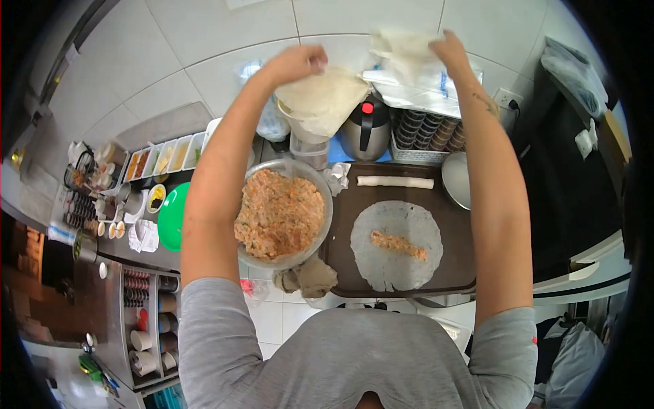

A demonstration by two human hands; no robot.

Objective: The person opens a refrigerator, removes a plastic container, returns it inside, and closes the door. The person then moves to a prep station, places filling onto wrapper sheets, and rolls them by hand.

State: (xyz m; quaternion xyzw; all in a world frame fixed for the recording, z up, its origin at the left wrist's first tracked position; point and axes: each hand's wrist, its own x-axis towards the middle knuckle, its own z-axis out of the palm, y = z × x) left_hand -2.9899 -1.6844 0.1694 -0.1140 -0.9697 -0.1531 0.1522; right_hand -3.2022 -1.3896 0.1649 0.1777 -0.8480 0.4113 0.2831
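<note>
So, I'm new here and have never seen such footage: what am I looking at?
There is no robot: these are a person's bare hands, in one picture from a camera worn on the head, looking down. On the dark tray lie a white roll and a round wrapper with a strip of filling. Left of the tray stands a bowl of orange-flecked mixture. The right hand holds a pale sheet, blurred; the left hand is at another sheet, its grip unclear.

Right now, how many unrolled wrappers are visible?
3: one flat sheet on the tray, one draped sheet by the left hand, one blurred sheet by the right hand; more may hide beneath.
</note>
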